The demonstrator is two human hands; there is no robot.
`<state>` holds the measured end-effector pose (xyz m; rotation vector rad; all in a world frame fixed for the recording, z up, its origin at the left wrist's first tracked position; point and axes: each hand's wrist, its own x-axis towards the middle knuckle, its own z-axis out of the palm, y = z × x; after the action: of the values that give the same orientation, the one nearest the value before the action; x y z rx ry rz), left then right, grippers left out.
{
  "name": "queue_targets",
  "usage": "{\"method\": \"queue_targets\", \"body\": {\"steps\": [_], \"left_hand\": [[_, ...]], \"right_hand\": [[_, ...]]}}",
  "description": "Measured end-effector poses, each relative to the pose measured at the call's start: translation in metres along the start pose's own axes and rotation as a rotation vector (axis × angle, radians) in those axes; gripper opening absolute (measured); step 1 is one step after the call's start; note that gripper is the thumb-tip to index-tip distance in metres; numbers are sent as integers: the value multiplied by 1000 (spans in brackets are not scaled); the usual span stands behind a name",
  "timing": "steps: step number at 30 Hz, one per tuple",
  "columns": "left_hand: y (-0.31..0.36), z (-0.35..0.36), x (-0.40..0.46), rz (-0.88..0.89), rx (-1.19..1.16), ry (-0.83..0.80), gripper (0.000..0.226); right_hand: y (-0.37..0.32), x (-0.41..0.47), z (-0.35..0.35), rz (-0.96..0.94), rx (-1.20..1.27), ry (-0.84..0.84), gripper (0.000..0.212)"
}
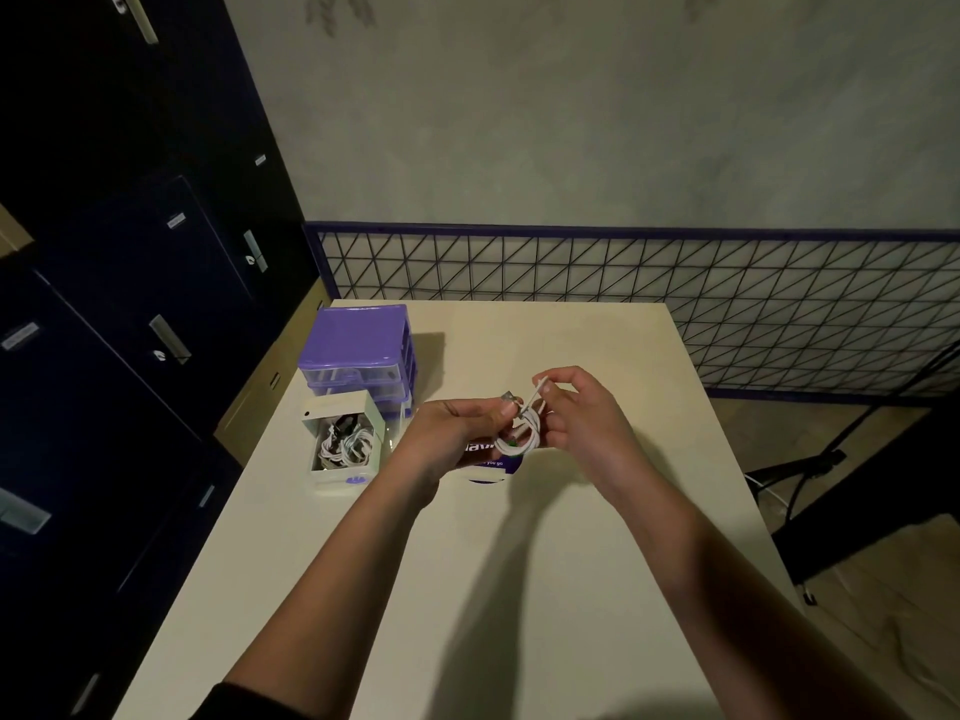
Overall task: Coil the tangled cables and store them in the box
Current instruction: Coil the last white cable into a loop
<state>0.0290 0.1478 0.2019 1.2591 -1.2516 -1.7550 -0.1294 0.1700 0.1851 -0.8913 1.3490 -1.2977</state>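
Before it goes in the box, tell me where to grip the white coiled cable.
Pinch across the bundled loops of the white cable, coming from above on the side towards the right hand. The left hand grips the other side, and the right pinches only the loose tail, which would let the coil unwind.

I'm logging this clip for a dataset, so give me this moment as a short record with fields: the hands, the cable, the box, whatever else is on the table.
left hand: grips the coiled part of the white cable
right hand: pinches the cable's free end, raised above the coil
cable state: mostly coiled, held above the table
open white box: left of the hands, already holds coiled cables
purple drawer unit: behind the box
purple-and-white item: under the hands, mostly hidden
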Motion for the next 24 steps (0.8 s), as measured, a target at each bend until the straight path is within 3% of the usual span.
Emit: {"method": "queue_targets", "body": {"steps": [3, 8, 12, 24], "left_hand": [[1, 2, -2, 6, -20, 8, 21], [0, 1, -2, 42, -79, 58, 14], [1, 3, -2, 70, -110, 82, 18], [-3, 6, 1, 93, -93, 104, 20]], "right_hand": [[1, 0, -1, 59, 86, -38, 9], [-2, -6, -10, 134, -20, -204, 17], [-4, -9, -7, 178, 103, -304, 24], [2, -6, 1, 130, 18, -221, 40]]}}
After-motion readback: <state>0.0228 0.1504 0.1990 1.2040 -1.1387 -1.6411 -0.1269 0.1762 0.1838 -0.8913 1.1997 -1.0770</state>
